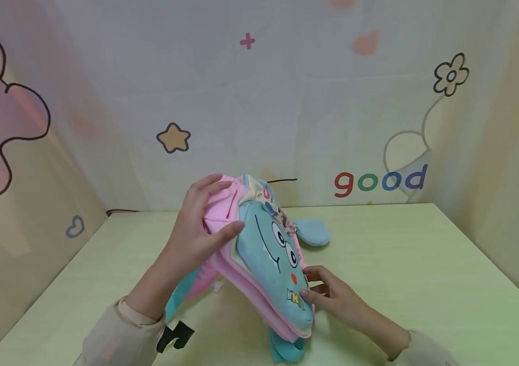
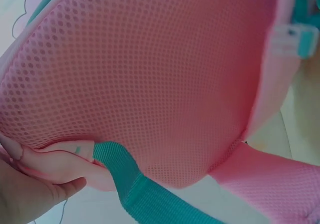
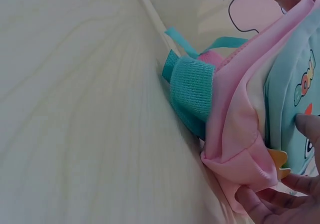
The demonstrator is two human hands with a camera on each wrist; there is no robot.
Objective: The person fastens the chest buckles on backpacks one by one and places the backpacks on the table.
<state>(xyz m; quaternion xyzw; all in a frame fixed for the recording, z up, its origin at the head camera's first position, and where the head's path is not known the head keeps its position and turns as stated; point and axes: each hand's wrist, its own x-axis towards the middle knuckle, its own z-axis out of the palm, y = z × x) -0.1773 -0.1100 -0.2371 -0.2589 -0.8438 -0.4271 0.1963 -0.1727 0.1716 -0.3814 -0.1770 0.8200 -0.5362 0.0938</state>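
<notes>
Ahead of you hangs a pale back cloth [image 1: 223, 81], faintly creased, printed with a pink plus [image 1: 248, 41], a coral heart [image 1: 366, 42], an orange star [image 1: 173, 138], a flower [image 1: 451, 75] and, low on your right, "good" [image 1: 383, 181] in coloured letters. Cream side cloths [image 1: 493, 168] flank you; the left one bears a big pink shape [image 1: 3, 117] outlined in black. Your table [image 1: 401, 264] is pale yellow-green, its grain faint in the right wrist view. Your light is soft.

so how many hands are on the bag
2: the left hand grips the bag at its raised end, and the right hand holds its edge near the lower end. No other hand shows.
</notes>
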